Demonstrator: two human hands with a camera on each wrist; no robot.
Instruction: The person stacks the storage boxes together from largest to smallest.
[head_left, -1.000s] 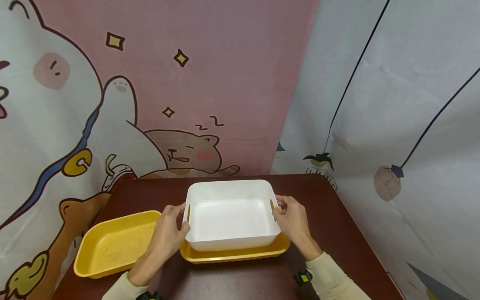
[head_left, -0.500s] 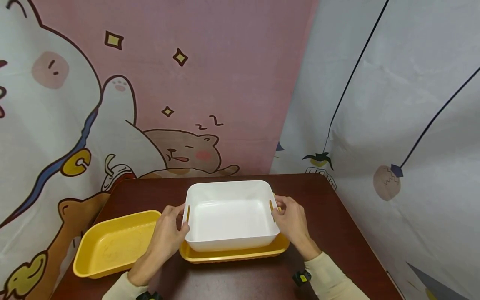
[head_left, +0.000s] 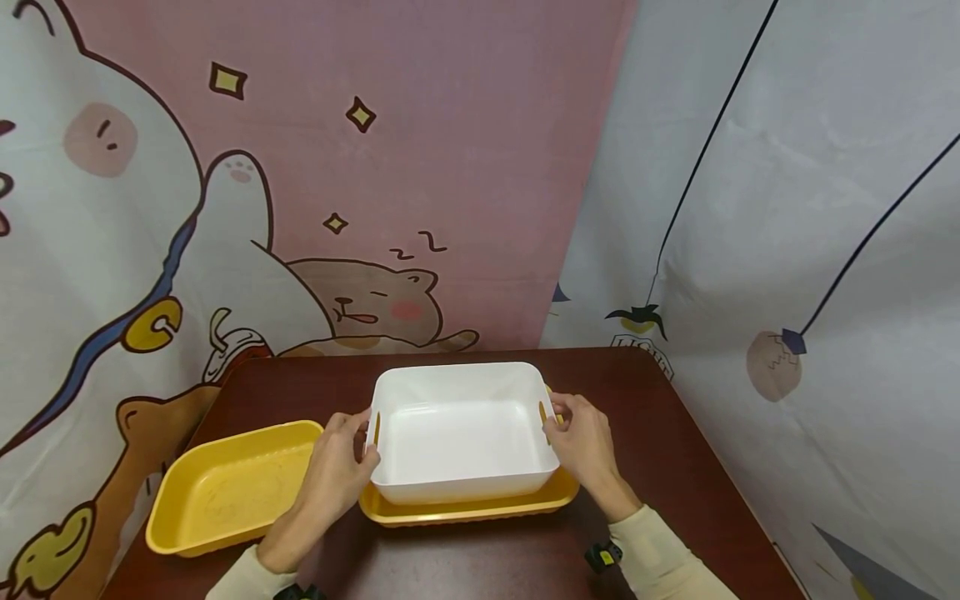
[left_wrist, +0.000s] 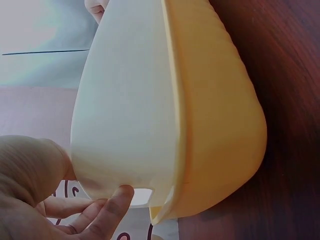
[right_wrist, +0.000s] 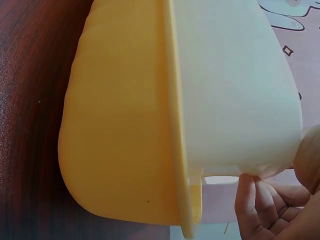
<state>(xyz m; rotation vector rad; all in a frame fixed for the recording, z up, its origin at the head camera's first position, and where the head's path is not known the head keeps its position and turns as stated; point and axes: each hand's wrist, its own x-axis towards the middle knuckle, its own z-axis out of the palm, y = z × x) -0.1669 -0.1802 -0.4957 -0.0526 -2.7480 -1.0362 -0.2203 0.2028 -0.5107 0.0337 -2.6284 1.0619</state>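
A white plastic bin [head_left: 465, 442] with slotted ends sits partly inside a yellow plastic basket [head_left: 472, 512] on the table. At its left end, my left hand [head_left: 333, 462] pinches the white rim, thumb on the near side and fingertips by the handle slot. My right hand [head_left: 588, 446] grips the opposite end in the same way. In the left wrist view, fingers of the left hand [left_wrist: 107, 215] lie against the bin's outer wall beside the slot. The right wrist view has the white wall [right_wrist: 235, 90] rising above the yellow rim. The bin's underside is hidden.
Another yellow basket [head_left: 232, 487] rests at the left of the dark brown table [head_left: 420, 562], close to my left forearm. Behind the table hangs a printed pink cloth [head_left: 465, 167], with a pale one [head_left: 825, 250] along the right side.
The white bin has barely moved, and both hands keep their hold on its ends. The whole head view shifts only slightly.
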